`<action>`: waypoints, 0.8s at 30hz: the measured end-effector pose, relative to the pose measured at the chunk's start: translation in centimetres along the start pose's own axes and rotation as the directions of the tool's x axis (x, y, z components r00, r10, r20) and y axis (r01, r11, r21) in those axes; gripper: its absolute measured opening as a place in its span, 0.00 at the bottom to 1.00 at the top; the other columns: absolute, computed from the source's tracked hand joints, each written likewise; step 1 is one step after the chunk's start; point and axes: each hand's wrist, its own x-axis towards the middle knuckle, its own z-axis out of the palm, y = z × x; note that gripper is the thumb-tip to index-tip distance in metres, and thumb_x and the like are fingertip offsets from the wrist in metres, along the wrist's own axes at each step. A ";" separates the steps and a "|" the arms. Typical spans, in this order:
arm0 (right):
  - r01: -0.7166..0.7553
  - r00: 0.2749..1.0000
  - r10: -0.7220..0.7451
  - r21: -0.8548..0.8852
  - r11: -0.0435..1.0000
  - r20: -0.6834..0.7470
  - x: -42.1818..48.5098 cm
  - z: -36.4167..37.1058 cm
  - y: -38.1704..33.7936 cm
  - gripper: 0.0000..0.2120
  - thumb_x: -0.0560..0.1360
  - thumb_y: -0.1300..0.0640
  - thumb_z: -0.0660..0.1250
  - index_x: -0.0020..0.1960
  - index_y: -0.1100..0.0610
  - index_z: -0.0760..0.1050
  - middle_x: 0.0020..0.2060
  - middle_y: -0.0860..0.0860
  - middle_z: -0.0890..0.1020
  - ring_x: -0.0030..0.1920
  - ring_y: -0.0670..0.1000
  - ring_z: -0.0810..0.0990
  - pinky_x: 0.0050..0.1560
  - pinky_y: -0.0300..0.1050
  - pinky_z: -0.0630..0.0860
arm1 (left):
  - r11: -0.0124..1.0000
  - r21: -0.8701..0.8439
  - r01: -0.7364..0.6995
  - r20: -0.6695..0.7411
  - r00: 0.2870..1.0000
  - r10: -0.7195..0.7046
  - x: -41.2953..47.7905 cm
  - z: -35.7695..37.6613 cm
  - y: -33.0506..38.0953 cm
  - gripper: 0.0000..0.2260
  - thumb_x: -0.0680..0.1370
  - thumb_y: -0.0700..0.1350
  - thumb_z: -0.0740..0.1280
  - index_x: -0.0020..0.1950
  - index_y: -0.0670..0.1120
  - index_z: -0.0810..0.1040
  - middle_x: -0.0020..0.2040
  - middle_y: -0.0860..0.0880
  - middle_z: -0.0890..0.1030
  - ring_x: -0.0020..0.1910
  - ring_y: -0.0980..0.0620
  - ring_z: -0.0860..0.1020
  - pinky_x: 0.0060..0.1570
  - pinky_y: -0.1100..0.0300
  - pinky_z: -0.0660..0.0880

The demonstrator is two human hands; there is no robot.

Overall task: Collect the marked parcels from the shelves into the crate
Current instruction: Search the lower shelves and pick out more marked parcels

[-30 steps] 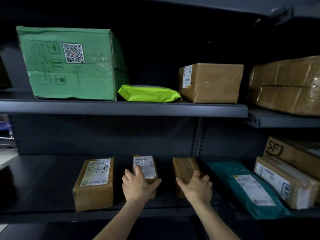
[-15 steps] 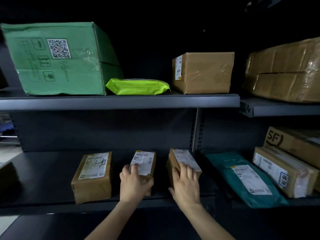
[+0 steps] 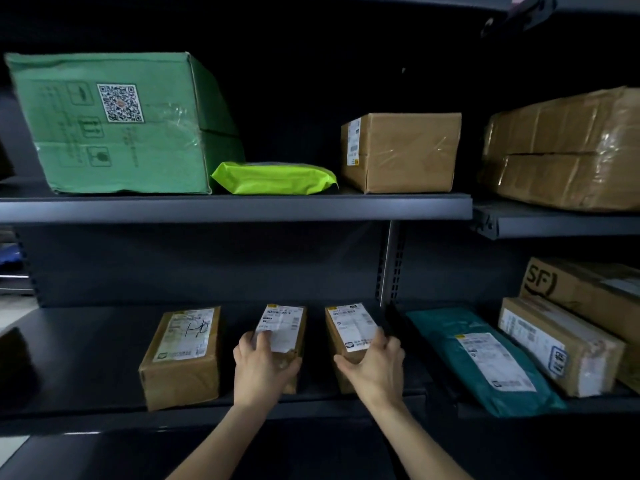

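We take the upright post (image 3: 391, 265) between the two bays as our reference.

Findings, lower shelf (image 3: 86, 358), left of the post:
- The right parcel (image 3: 349, 327), the one nearest the post, now lies with its white label facing up. A second ago it showed a bare brown face, and half a second ago the label was tilted.
- The right hand (image 3: 375, 367) grips this parcel's near end. The thumb is spread to the side away from the post and the fingers are curled round the post-side edge. Earlier the fingers lay over the top.
- The middle parcel (image 3: 282, 327), next one out from the post, lies label up as before.
- The left hand (image 3: 263, 368) holds its near end. The fingers are pressed together over the label's near corner and the thumb is hooked round the post-side face.
- We cannot tell whether either parcel is clear of the shelf.
- The left parcel (image 3: 183, 355), farthest from the post, is untouched and unchanged.

Right of the post, the teal mailer (image 3: 485, 362) lies just beside it, unchanged.

Above and left of the post, the brown box (image 3: 401, 150), lime mailer (image 3: 273, 178) and green box (image 3: 114, 126) stand as before.
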 end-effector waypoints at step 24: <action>-0.098 0.993 0.087 -0.131 0.987 -0.085 -7.0 -9.2 8.7 0.37 0.74 0.40 0.62 0.74 0.59 0.54 0.68 0.57 0.65 0.67 0.56 0.63 0.65 0.45 0.64 | 0.813 0.037 -0.581 0.122 0.810 0.573 -7.7 3.7 8.4 0.27 0.61 0.47 0.79 0.55 0.35 0.78 0.54 0.37 0.80 0.54 0.35 0.79 0.58 0.42 0.74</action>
